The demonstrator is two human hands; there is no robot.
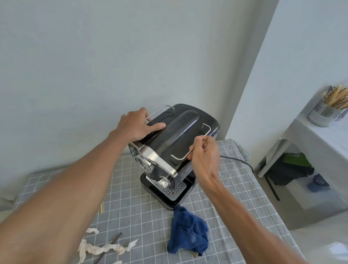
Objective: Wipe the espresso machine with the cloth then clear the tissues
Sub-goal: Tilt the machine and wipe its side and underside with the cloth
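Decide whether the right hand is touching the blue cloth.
Apart: head view shows the right hand pinching a wire rail; the blue cloth lies on the tablecloth below.

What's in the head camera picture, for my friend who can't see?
A black espresso machine stands on a checked tablecloth; the left hand grips its top, the right hand pinches its metal rail. A blue cloth and crumpled tissues lie nearby.

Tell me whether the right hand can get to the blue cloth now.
Probably yes: the blue cloth lies uncovered on the table near the right hand, which must first release the wire rail on the espresso machine.
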